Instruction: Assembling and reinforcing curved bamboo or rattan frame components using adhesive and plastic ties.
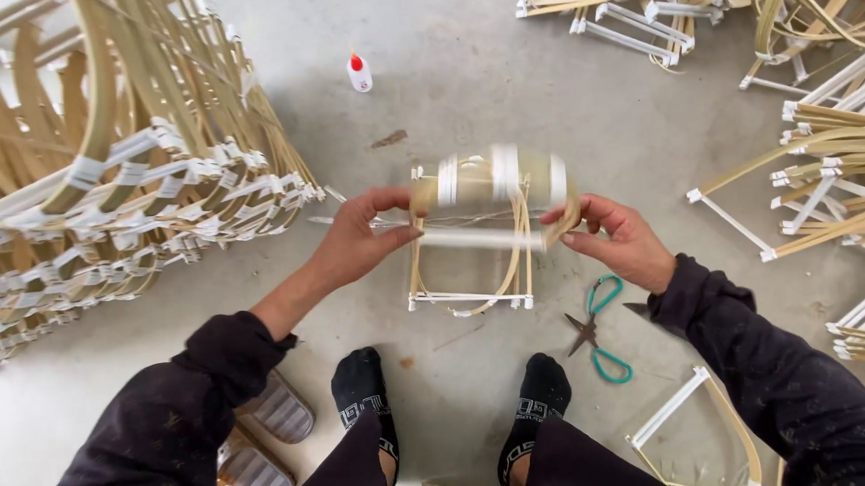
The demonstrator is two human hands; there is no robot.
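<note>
Left hand (360,238) & right hand (616,237) each pinched shut on bamboo frame (471,234) ends, steadying it level; scissors (597,329) at 5 o'clock.

Left hand (361,244) and right hand (616,238) gripping a bamboo frame (471,234) | scissors (598,328) lying on floor (485,107) | glue bottle (358,72) standing beyond

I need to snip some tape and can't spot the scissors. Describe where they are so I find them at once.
Look at the grey concrete floor under the right hand. The scissors lie there, open, beside the right foot; their teal loop handles are the only such colour among pale bamboo.
</note>
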